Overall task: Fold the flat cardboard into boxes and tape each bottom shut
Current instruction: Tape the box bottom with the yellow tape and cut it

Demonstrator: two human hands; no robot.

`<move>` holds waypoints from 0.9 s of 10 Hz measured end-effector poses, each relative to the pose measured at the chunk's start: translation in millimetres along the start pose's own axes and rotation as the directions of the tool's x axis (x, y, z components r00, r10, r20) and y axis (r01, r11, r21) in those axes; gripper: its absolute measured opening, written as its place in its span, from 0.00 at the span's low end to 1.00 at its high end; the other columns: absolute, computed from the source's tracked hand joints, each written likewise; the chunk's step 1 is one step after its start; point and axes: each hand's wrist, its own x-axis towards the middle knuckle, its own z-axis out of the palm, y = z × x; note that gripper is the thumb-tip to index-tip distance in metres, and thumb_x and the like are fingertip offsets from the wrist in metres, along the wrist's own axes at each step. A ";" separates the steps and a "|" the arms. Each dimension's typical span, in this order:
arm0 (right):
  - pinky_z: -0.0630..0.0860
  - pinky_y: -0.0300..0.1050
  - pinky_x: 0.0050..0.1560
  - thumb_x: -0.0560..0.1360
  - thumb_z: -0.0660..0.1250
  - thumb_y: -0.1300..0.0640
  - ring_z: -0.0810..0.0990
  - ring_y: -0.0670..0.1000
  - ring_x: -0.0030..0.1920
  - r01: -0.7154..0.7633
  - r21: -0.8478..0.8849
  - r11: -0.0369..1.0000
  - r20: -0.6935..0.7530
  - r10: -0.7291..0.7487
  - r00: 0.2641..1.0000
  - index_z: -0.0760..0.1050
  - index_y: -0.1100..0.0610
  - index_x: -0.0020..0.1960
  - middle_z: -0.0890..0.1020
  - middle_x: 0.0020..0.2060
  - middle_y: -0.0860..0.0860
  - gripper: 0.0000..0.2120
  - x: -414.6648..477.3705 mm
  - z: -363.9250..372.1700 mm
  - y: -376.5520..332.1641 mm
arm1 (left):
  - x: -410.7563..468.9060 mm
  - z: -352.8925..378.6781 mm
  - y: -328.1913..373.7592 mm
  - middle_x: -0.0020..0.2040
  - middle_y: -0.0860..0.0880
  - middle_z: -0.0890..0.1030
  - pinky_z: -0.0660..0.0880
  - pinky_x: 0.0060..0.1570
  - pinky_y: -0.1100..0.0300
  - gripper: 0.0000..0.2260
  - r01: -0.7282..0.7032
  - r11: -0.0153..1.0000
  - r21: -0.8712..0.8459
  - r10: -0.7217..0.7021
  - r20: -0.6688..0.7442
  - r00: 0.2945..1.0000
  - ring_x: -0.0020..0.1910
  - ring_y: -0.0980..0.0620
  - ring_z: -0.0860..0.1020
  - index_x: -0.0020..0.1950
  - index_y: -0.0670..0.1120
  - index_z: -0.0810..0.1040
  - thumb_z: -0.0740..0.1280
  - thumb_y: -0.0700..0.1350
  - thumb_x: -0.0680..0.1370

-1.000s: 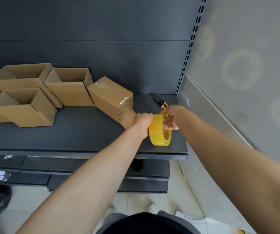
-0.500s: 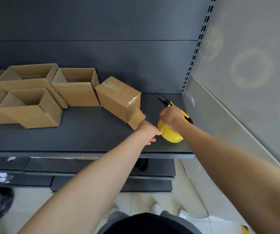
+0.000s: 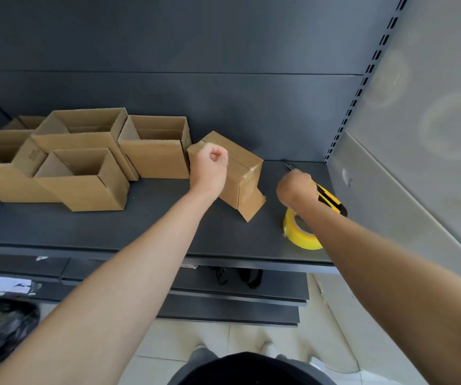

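A closed cardboard box (image 3: 244,177) with clear tape over its seam lies tilted on the dark shelf (image 3: 112,223). My left hand (image 3: 209,165) is curled into a fist in front of the box's left end and holds nothing that I can see. The yellow tape roll (image 3: 302,234) lies on the shelf near its front right edge. Just behind the roll, my right hand (image 3: 296,187), blurred, curls over the middle of a yellow and black utility knife (image 3: 332,202). The knife's blade tip pokes out beyond the hand.
Several open folded boxes (image 3: 85,176) stand grouped on the shelf's left half. A grey wall panel (image 3: 404,207) bounds the shelf on the right. Lower shelves and a tiled floor lie below, with a dark bag (image 3: 4,329) at the lower left.
My right hand let go of the tape roll, which now lies on the shelf, and moved back onto the knife. My left hand left the roll and rose to the taped box.
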 end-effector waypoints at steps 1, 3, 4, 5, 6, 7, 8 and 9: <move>0.79 0.47 0.46 0.77 0.58 0.62 0.80 0.58 0.52 -0.175 0.639 0.749 0.188 0.069 0.980 0.71 0.66 0.64 0.78 0.60 0.61 0.16 5.4 -13.4 -24.8 | 25.4 -6.6 -4.3 0.63 0.47 0.72 0.69 0.50 0.66 0.10 -0.072 0.982 0.177 0.077 -0.026 0.997 0.55 0.54 0.74 0.61 0.44 0.74 0.60 0.39 0.80; 0.72 0.44 0.38 0.82 0.49 0.56 0.72 0.58 0.67 -0.423 0.797 0.432 0.440 0.066 0.896 0.60 0.62 0.73 0.69 0.69 0.61 0.21 -5.8 -27.1 -56.5 | 62.3 -7.6 -9.2 0.77 0.44 0.56 0.59 0.71 0.53 0.27 -0.123 0.875 0.469 0.026 0.208 0.978 0.75 0.45 0.58 0.77 0.40 0.55 0.61 0.47 0.81; 0.74 0.47 0.55 0.83 0.47 0.56 0.69 0.58 0.70 -0.468 0.809 0.357 0.481 0.056 0.875 0.57 0.64 0.74 0.66 0.71 0.61 0.21 -4.3 -26.9 -65.7 | 70.7 -5.4 -13.3 0.78 0.43 0.54 0.57 0.73 0.49 0.35 -0.117 0.806 0.580 -0.048 0.262 0.964 0.76 0.43 0.55 0.78 0.40 0.49 0.62 0.53 0.79; 0.70 0.50 0.62 0.83 0.48 0.55 0.67 0.58 0.71 -0.491 0.808 0.326 0.489 0.094 0.867 0.57 0.63 0.74 0.64 0.72 0.60 0.22 -1.7 -23.3 -70.2 | 71.6 -1.4 -16.6 0.77 0.43 0.58 0.58 0.71 0.48 0.38 -0.096 0.782 0.616 -0.095 0.270 0.958 0.75 0.41 0.55 0.78 0.40 0.50 0.64 0.56 0.77; 0.70 0.51 0.62 0.82 0.48 0.54 0.67 0.58 0.70 -0.507 0.790 0.344 0.493 0.136 0.860 0.57 0.62 0.74 0.65 0.72 0.59 0.22 0.5 -21.5 -67.8 | 72.8 1.8 -21.7 0.76 0.42 0.58 0.63 0.69 0.48 0.38 -0.029 0.812 0.584 -0.151 0.258 0.954 0.74 0.41 0.58 0.77 0.41 0.51 0.67 0.53 0.76; 0.70 0.52 0.62 0.82 0.48 0.52 0.67 0.59 0.70 -0.523 0.776 0.353 0.508 0.143 0.849 0.57 0.62 0.74 0.65 0.72 0.59 0.23 2.4 -17.0 -67.0 | 73.3 3.2 -22.2 0.74 0.41 0.59 0.67 0.65 0.50 0.35 0.020 0.825 0.565 -0.182 0.231 0.956 0.71 0.42 0.63 0.76 0.40 0.55 0.68 0.52 0.77; 0.68 0.54 0.63 0.82 0.48 0.51 0.67 0.58 0.70 -0.547 0.757 0.358 0.525 0.165 0.835 0.58 0.61 0.74 0.65 0.72 0.58 0.24 4.2 -12.3 -69.8 | 72.8 4.0 -22.0 0.71 0.41 0.64 0.70 0.61 0.51 0.33 0.015 0.803 0.596 -0.198 0.243 0.950 0.67 0.42 0.68 0.74 0.39 0.58 0.67 0.53 0.77; 0.69 0.56 0.63 0.81 0.50 0.49 0.69 0.59 0.69 -0.522 0.762 0.384 0.511 0.140 0.848 0.61 0.60 0.73 0.68 0.71 0.57 0.24 12.8 0.9 -69.5 | 74.3 0.7 -21.4 0.70 0.42 0.68 0.72 0.59 0.52 0.35 0.032 0.817 0.576 -0.218 0.256 0.942 0.66 0.41 0.71 0.75 0.40 0.55 0.68 0.52 0.76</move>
